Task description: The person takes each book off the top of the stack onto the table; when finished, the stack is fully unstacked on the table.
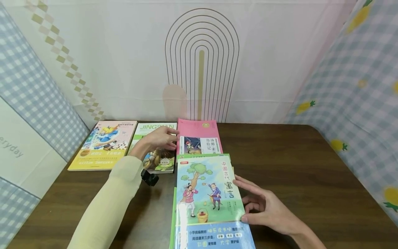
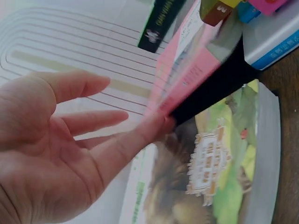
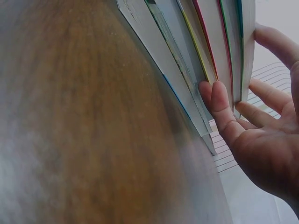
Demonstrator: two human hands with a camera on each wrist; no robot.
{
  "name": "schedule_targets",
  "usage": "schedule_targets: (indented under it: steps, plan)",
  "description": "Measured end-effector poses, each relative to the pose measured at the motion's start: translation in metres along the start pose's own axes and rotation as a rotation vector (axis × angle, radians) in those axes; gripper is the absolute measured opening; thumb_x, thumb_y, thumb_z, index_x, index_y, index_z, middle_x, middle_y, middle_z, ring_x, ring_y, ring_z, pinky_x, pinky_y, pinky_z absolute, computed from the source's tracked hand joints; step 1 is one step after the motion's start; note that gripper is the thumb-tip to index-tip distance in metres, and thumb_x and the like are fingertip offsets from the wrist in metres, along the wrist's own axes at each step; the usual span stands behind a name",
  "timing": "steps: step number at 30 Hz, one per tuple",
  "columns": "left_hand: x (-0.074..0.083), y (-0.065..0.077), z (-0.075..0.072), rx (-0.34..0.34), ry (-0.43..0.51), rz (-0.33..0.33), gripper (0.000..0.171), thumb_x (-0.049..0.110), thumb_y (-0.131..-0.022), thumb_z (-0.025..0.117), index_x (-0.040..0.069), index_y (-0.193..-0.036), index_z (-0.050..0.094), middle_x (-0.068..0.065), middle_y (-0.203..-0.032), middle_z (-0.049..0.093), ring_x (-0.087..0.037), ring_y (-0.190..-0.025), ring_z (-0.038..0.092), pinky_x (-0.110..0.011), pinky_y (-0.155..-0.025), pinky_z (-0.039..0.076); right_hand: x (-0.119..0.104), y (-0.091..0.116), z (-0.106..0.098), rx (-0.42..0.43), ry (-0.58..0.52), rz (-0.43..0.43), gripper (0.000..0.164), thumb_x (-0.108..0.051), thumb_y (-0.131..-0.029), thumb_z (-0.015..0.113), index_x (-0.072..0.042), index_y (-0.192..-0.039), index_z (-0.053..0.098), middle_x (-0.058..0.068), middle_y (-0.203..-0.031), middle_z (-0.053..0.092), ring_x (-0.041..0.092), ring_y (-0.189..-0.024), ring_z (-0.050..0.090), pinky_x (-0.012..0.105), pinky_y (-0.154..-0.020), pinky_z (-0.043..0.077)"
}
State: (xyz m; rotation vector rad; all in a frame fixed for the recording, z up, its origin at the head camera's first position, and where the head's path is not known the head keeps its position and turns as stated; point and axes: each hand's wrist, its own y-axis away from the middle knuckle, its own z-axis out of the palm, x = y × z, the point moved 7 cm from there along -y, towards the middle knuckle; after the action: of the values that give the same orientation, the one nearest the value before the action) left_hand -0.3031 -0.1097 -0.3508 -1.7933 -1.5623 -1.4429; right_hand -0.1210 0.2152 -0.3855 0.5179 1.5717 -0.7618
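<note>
In the head view my left hand [image 1: 160, 138] reaches over a green and white book [image 1: 166, 166], its fingertips at the left edge of a pink book [image 1: 197, 128]. The left wrist view shows those fingers extended, one against the pink book's edge. A stack of books, topped by a green and blue picture-cover book [image 1: 206, 207], overlaps the pink book's lower part. My right hand [image 1: 268, 209] rests along the stack's right side. In the right wrist view its spread fingers touch the page edges [image 3: 212, 51] of several stacked books.
A pink and yellow book [image 1: 102, 147] lies flat at the far left of the brown wooden table [image 1: 273, 155]. Behind the table hangs a white cloth [image 1: 124, 52] with an arch pattern. Checked cloth [image 1: 351, 103] borders the right side.
</note>
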Motion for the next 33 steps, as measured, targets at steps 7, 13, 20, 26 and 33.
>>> schedule_targets:
  steps: [7,13,20,26,33]
  plan:
    - [0.008,0.015,-0.005,0.089,-0.049,0.0,0.053,0.022,-0.111,0.052,0.0,-0.159,0.045,-0.026,-0.147,0.06,-0.038,-0.113,0.073,-0.043,-0.092,0.065,0.003,0.002,-0.002,0.004,-0.002,0.003,0.078,0.013,-0.096,0.065,-0.001,-0.165,0.031,-0.002,-0.177,0.024,0.022,-0.115,0.07,0.029,-0.087,0.062]
    - [0.004,0.044,0.008,0.105,-0.031,0.068,0.054,0.025,-0.108,0.059,0.007,-0.158,0.048,-0.025,-0.139,0.066,-0.035,-0.107,0.073,-0.041,-0.085,0.066,0.003,0.003,-0.002,0.009,0.001,0.011,0.078,0.012,-0.096,0.064,-0.002,-0.165,0.031,-0.003,-0.177,0.024,0.022,-0.115,0.069,0.029,-0.087,0.063]
    - [-0.016,0.084,0.039,0.09,0.013,0.173,0.057,0.025,-0.11,0.059,0.007,-0.161,0.043,-0.027,-0.135,0.067,-0.034,-0.109,0.073,-0.042,-0.084,0.066,0.002,0.003,-0.004,0.016,0.01,0.024,0.078,0.012,-0.096,0.064,-0.003,-0.166,0.032,-0.003,-0.177,0.024,0.022,-0.116,0.07,0.028,-0.087,0.063]
    - [-0.03,0.099,0.066,0.022,0.014,0.172,0.068,0.029,-0.11,0.058,0.012,-0.169,0.026,-0.031,-0.151,0.054,-0.03,-0.105,0.075,-0.039,-0.078,0.066,0.001,0.002,-0.005,0.033,0.035,0.029,0.077,0.012,-0.096,0.064,-0.004,-0.165,0.033,-0.005,-0.176,0.026,0.021,-0.114,0.07,0.028,-0.086,0.062]
    - [-0.048,0.112,0.078,0.014,0.16,0.209,0.082,0.024,-0.107,0.065,0.021,-0.172,0.016,-0.035,-0.158,0.042,-0.046,-0.133,0.06,-0.046,-0.091,0.064,0.002,-0.001,0.0,0.062,0.102,0.033,0.073,0.007,-0.099,0.065,-0.009,-0.164,0.038,-0.009,-0.174,0.031,0.022,-0.111,0.071,0.032,-0.082,0.064]
